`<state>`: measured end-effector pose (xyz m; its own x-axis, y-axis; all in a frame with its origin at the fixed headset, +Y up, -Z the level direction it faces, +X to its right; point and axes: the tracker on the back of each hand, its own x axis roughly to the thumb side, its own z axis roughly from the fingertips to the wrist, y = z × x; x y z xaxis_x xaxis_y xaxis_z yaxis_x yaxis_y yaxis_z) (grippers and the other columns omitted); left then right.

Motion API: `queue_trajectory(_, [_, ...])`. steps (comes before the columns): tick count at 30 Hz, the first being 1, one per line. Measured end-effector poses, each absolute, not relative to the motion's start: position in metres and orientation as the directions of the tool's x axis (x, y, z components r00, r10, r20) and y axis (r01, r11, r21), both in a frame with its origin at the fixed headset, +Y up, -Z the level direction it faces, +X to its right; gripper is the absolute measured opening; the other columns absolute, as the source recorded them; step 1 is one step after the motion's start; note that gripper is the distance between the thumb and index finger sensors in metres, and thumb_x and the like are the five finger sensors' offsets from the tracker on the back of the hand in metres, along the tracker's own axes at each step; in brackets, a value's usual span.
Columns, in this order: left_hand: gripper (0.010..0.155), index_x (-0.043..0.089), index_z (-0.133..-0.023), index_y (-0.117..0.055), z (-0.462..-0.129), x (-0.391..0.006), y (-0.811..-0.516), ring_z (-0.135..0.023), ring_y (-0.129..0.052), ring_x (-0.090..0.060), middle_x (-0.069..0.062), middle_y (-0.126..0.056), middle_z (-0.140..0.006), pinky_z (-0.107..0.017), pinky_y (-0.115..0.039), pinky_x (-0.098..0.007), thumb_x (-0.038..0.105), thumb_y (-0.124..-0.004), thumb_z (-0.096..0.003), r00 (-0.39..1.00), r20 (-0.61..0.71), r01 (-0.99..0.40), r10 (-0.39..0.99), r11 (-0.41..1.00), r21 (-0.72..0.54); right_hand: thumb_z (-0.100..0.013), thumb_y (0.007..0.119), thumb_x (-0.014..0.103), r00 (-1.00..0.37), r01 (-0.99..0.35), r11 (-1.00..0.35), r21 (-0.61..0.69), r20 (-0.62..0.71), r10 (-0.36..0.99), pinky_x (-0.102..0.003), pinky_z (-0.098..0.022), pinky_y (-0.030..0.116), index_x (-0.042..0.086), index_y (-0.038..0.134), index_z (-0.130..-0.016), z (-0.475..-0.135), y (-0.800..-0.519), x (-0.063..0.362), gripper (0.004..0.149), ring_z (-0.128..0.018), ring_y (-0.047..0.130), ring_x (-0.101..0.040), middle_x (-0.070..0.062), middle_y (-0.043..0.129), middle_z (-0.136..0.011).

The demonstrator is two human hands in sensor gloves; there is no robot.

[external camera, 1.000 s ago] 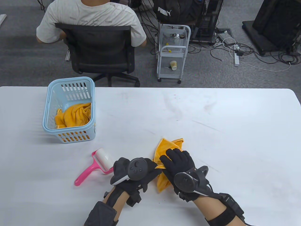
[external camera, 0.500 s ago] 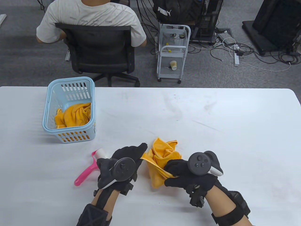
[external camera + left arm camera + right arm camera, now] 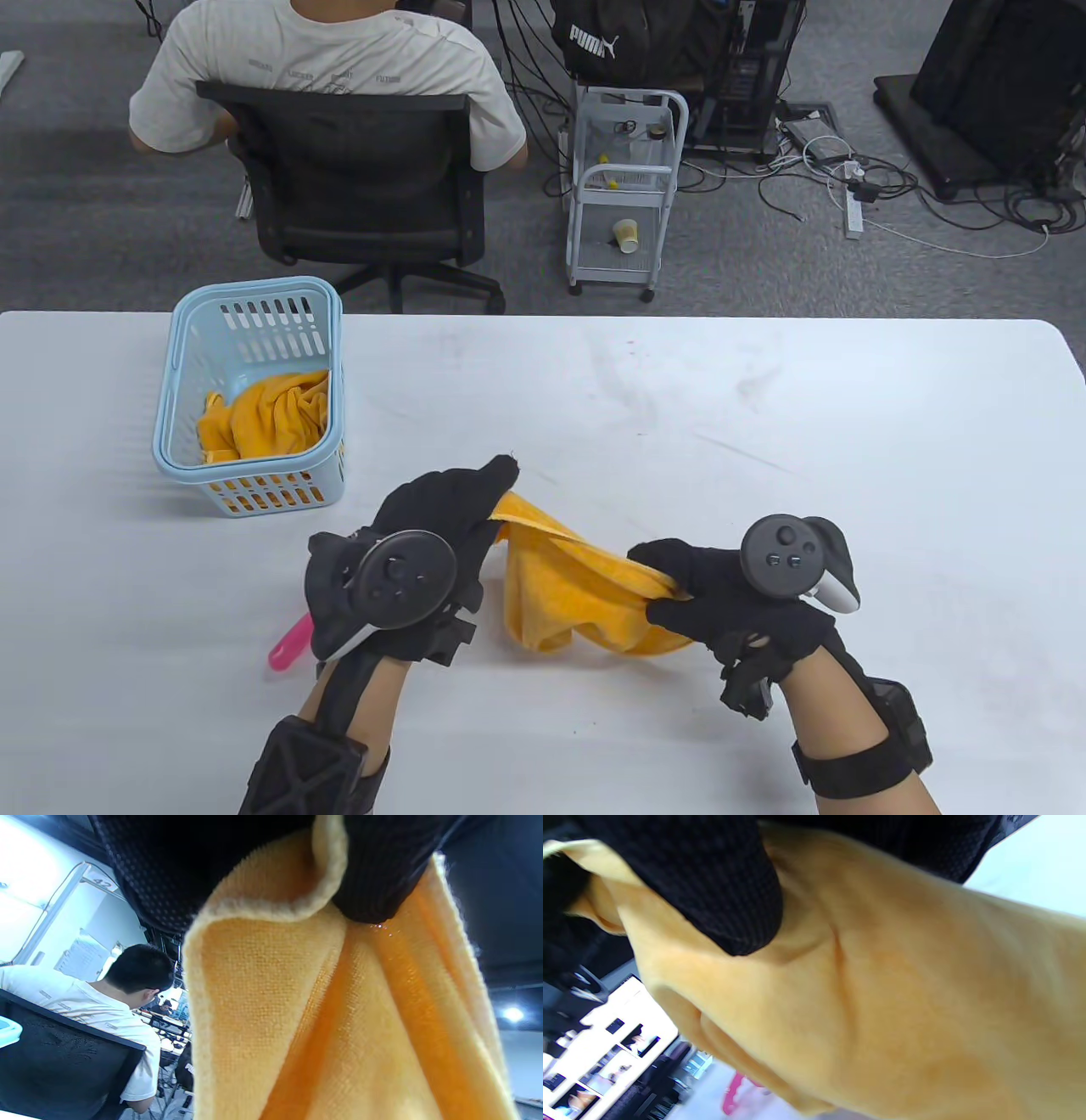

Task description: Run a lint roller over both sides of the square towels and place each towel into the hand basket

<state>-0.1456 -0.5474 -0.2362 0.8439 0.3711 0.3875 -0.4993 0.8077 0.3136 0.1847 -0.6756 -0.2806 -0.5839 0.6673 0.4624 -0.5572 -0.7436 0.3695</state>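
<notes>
Left hand [image 3: 441,518] hides most of lint roller [image 3: 288,647].

Two towels [image 3: 585,594], one basket [image 3: 182,441], one roller [image 3: 288,649]

"PUMA" on the black bag [image 3: 632,38]; "42" on a tag [image 3: 101,881].

An orange square towel [image 3: 577,594] hangs stretched between two pinched corners, sagging above the counter [image 3: 764,407]. Another (crumpled) fills the light-blue hand basket [image 3: 182,340]. The pink lint roller [image 3: 288,647] lies mostly hidden.
</notes>
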Motion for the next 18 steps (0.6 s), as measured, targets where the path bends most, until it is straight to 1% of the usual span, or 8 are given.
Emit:
queue_trajectory(1, [0.039,0.035,-0.087,-0.085,-0.236,-0.148,-0.541,-0.054,-0.106,-0.021,0.005,-0.101,-0.075,-0.053,-0.088,-0.049,0.042,-0.087,-0.0484,0.828,0.400,-0.520,0.392,0.804,0.287,-0.046,0.098,0.030,-0.584,-0.562,-0.746,0.356,0.468,0.663,-0.064,-0.059,0.071,0.019,0.073,-0.100,-0.281,-0.671,0.188,0.061,-0.070,0.089,-0.037,-0.009,0.089,-0.077])
queue_trajectory(3, [0.039,0.035,-0.087,-0.085,-0.233,-0.155,-0.530,-0.054,-0.106,-0.021,0.005,-0.101,-0.075,-0.053,-0.088,-0.049,0.042,-0.086,-0.0488,0.840,0.388,-0.508,0.379,0.800,0.320,-0.046,0.097,0.031,-0.661,-0.467,-0.810,0.356,0.468,0.587,-0.065,-0.059,0.070,0.017,0.080,-0.095,-0.279,-0.665,0.192,0.054,-0.070,0.089,-0.038,-0.010,0.089,-0.077])
queue_trajectory(4, [0.039,0.035,-0.087,-0.085,-0.230,-0.160,-0.523,-0.054,-0.106,-0.021,0.005,-0.101,-0.075,-0.053,-0.088,-0.049,0.042,-0.086,-0.0487,0.846,0.382,-0.503,0.371,0.794,0.341,-0.046,0.097,0.032,-0.726,-0.385,-0.865,0.322,0.473,0.499,-0.065,-0.058,0.071,0.019,0.084,-0.092,-0.279,-0.662,0.197,0.050,-0.069,0.090,-0.037,-0.008,0.091,-0.075])
queue_trajectory(6, [0.040,0.035,-0.088,-0.085,-0.227,-0.167,-0.515,-0.055,-0.106,-0.022,0.004,-0.101,-0.076,-0.054,-0.087,-0.049,0.041,-0.087,-0.0486,0.839,0.394,-0.510,0.376,0.796,0.326,-0.048,0.095,0.033,-0.751,-0.351,-0.867,0.353,0.448,0.486,-0.065,-0.059,0.071,0.019,0.085,-0.090,-0.278,-0.659,0.205,0.046,-0.069,0.090,-0.037,-0.008,0.091,-0.075])
queue_trajectory(9, [0.040,0.035,-0.089,-0.084,-0.220,-0.175,-0.506,-0.056,-0.106,-0.022,0.005,-0.101,-0.077,-0.054,-0.088,-0.049,0.040,-0.086,-0.0493,0.858,0.386,-0.471,0.338,0.818,0.330,-0.047,0.095,0.035,-0.720,-0.409,-0.835,0.368,0.432,0.544,-0.065,-0.059,0.071,0.017,0.086,-0.089,-0.274,-0.639,0.226,0.046,-0.069,0.090,-0.037,-0.008,0.092,-0.073])
queue_trajectory(15, [0.039,0.034,-0.088,-0.086,-0.207,-0.204,-0.484,-0.058,-0.108,-0.023,0.005,-0.102,-0.077,-0.054,-0.088,-0.050,0.037,-0.090,-0.0484,0.825,0.411,-0.528,0.387,0.788,0.317,-0.045,0.097,0.039,-0.714,-0.500,-0.838,0.220,0.444,0.542,-0.065,-0.058,0.072,0.018,0.091,-0.085,-0.262,-0.569,0.271,0.045,-0.062,0.094,-0.036,-0.006,0.095,-0.064])
queue_trajectory(16, [0.039,0.034,-0.087,-0.086,-0.207,-0.209,-0.479,-0.058,-0.108,-0.022,0.005,-0.103,-0.077,-0.054,-0.088,-0.050,0.038,-0.091,-0.0478,0.833,0.410,-0.513,0.372,0.797,0.319,-0.047,0.096,0.038,-0.704,-0.528,-0.824,0.204,0.438,0.560,-0.065,-0.058,0.072,0.019,0.090,-0.086,-0.261,-0.552,0.282,0.045,-0.063,0.094,-0.036,-0.006,0.095,-0.065])
queue_trajectory(18, [0.039,0.034,-0.085,-0.088,-0.209,-0.214,-0.476,-0.058,-0.109,-0.022,0.005,-0.104,-0.076,-0.054,-0.088,-0.050,0.039,-0.092,-0.0470,0.827,0.418,-0.514,0.376,0.808,0.289,-0.050,0.092,0.034,-0.638,-0.605,-0.766,0.219,0.441,0.630,-0.066,-0.060,0.070,0.020,0.089,-0.090,-0.262,-0.535,0.291,0.042,-0.068,0.092,-0.039,-0.008,0.094,-0.072])
